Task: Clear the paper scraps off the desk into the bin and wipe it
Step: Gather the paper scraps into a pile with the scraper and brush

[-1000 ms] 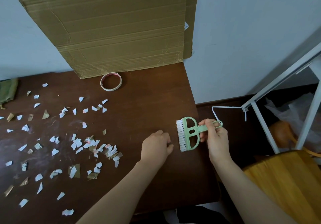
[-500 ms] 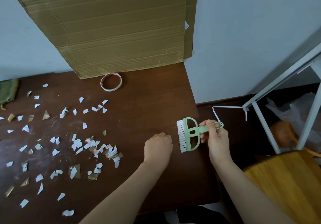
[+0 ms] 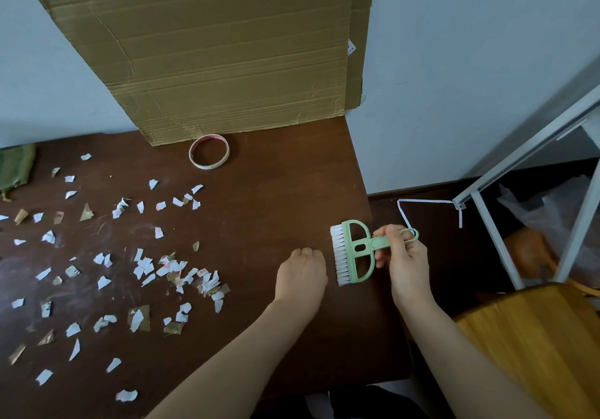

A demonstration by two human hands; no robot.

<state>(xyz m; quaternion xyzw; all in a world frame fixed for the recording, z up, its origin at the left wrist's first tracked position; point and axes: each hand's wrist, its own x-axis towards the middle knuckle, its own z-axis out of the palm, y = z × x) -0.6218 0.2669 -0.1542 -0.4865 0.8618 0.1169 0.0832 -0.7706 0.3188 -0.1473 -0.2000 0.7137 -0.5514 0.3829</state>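
The right hand gripped the handle of a pale green brush, fingers and thumb curled round the stem near its looped end. The brush head stood on edge at the right side of the dark brown bench, its white bristles facing left. Just beside the bristles, the left hand rested knuckles-up on the bench with its fingers curled under into a loose fist. Nothing could be seen in its grasp.

The paper scraps, white with some tan and pink-marked pieces, lay strewn over the left half of the bench. The thickest cluster was left of the fist and apart from it.

A tape roll lay flat near the back edge; any print on its rim was too small to read. Behind it a sheet of cardboard leaned against the pale wall, and a small white label at its right edge bore marks that could not be made out. A green cloth sat at the far left. To the right of the bench stood a white metal frame with a plastic bag behind it, and a wooden seat nearer the camera.
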